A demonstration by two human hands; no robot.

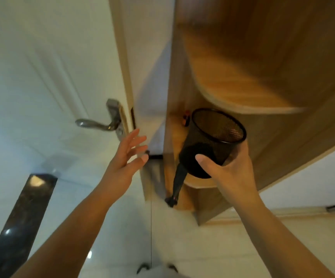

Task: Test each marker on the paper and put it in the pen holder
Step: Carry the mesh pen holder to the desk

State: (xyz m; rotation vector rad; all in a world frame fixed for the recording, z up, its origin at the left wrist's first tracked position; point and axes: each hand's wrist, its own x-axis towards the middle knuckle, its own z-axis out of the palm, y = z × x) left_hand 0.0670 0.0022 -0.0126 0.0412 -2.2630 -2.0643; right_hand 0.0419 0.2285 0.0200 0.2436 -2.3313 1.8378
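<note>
My right hand grips a black mesh pen holder near its base, tilted so its open mouth faces up and right. The holder looks empty inside. It is held in front of a wooden corner shelf. My left hand is raised to the left of the holder, fingers straight and spread, holding nothing. No marker or paper is in view.
A white door with a metal lever handle stands at the left. A small orange and black object sits on the lower shelf behind the holder. A black tapered object hangs below the holder. A dark stone strip crosses the shiny white floor.
</note>
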